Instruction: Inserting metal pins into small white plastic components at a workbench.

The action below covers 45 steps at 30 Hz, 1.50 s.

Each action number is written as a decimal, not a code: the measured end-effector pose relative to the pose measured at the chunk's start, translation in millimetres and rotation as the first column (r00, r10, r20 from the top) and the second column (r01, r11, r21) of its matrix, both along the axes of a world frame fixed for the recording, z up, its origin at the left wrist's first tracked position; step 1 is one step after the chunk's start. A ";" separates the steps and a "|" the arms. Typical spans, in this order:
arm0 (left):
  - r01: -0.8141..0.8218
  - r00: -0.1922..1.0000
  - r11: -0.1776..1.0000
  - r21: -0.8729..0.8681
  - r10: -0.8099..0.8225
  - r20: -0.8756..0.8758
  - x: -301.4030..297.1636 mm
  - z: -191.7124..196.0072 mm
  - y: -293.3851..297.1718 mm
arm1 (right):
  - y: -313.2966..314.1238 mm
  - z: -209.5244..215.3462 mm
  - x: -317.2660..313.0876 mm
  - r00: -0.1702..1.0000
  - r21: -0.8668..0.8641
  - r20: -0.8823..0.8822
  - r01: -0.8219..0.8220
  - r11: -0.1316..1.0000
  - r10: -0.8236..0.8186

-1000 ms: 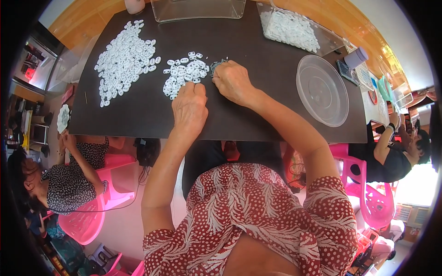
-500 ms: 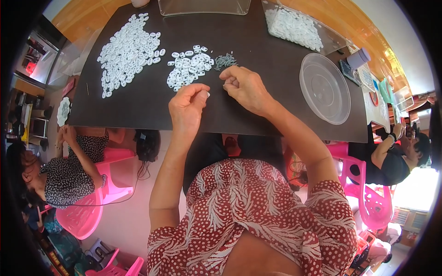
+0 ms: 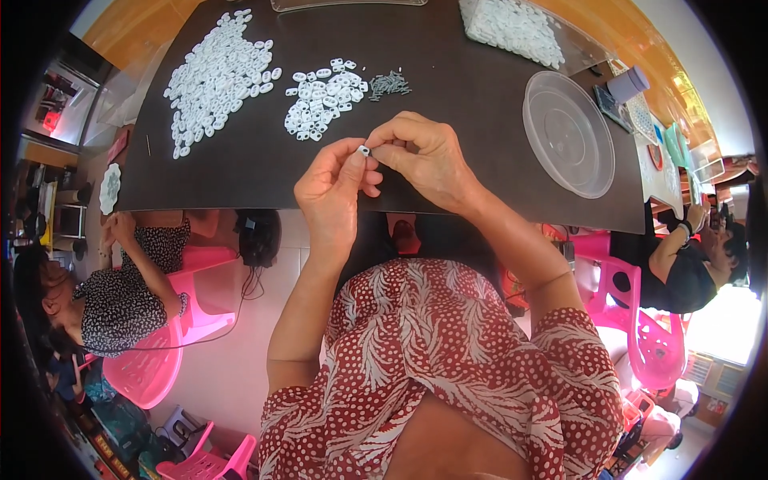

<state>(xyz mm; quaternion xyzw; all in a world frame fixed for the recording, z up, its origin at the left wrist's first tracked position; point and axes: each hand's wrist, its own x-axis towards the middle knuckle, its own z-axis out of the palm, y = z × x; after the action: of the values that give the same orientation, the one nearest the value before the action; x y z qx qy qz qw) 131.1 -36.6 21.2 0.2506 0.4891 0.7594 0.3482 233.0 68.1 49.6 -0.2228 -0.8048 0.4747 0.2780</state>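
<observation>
Hands (image 3: 330,178) (image 3: 428,158) at piece (image 3: 364,150), bin (image 3: 579,51) of pieces (image 3: 512,30) beyond

Pink chairs (image 3: 146,374) both sides; lilac cylinder (image 3: 628,82), perhaps cup, right; co-worker (image 3: 120,312) seated left.

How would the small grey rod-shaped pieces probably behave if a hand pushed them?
The small grey rod-shaped pieces would likely scatter, because they lie loosely heaped. Some may roll, being slim; each looks light, being so tiny.
</observation>
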 end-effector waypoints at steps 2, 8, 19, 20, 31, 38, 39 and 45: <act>-0.024 0.998 1.000 0.007 0.024 -0.058 1.5 -0.7 -1.5 | -0.1 1.8 0.8 1.000 0.005 -0.004 -0.018 1.000 0.018; 0.038 0.995 0.999 0.007 -0.039 0.094 0.4 1.3 -4.0 | -5.2 -0.4 6.3 1.000 -0.170 -0.019 -0.025 0.985 0.022; -0.011 0.998 1.000 -0.008 0.012 0.054 7.4 2.0 -6.8 | -10.5 -0.5 6.6 1.000 -0.213 -0.001 -0.001 0.977 0.001; -0.012 0.998 1.000 -0.008 0.013 0.055 8.0 2.3 -6.9 | -11.1 -0.7 6.4 1.000 -0.215 0.008 0.006 0.977 -0.004; -0.015 0.998 1.000 0.022 0.014 0.065 12.2 -2.5 -10.1 | -15.7 -1.3 6.0 1.000 -0.252 0.005 0.013 0.968 -0.012; -0.088 0.995 0.992 0.085 0.084 0.056 23.2 -6.5 -12.2 | -20.2 -1.6 4.0 0.999 -0.284 -0.035 0.007 0.959 -0.017; -0.089 0.995 0.993 0.080 0.086 0.048 22.8 -5.8 -12.7 | -20.2 -1.3 3.7 0.999 -0.316 -0.047 -0.002 0.949 -0.014; -0.155 0.986 0.987 0.037 0.157 -0.056 16.3 -4.9 -12.4 | -20.5 -11.0 1.8 0.995 -0.280 -0.094 -0.007 0.960 -0.020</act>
<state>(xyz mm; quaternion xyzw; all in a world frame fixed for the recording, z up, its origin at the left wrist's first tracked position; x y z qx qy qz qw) 147.3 -49.0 16.2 0.2394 0.5049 0.7844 0.2692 234.8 47.6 38.6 -0.2395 -0.7146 0.5930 0.2833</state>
